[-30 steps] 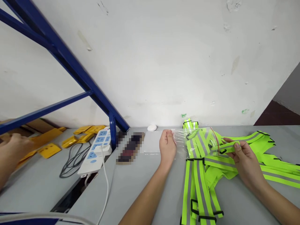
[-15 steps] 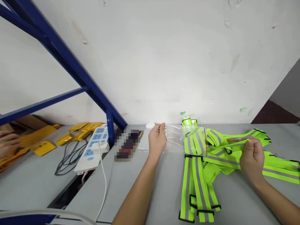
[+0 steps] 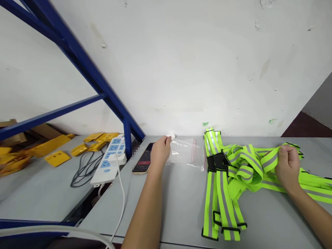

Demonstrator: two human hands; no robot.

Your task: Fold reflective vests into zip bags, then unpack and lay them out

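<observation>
My left hand (image 3: 160,154) is closed on the left edge of a clear plastic zip bag (image 3: 187,154) that lies flat on the grey table (image 3: 181,204) near the wall. My right hand (image 3: 287,166) grips a bunched neon-green reflective strap vest (image 3: 246,166) at the right. More neon-green straps with grey bands (image 3: 220,200) trail toward the table's front edge and off to the right. The bag and the straps lie apart, with a small gap between them.
A phone (image 3: 143,162) lies left of my left hand. A white power strip (image 3: 110,160) with cables, yellow parts (image 3: 58,157) and a blue metal rack frame (image 3: 85,72) are at the left. A small white disc (image 3: 171,136) sits by the wall.
My left hand has pulled the clear bag leftward, off the straps. My right hand has moved right with the strap bundle. Another person's hand at the far left has gone out of view.
</observation>
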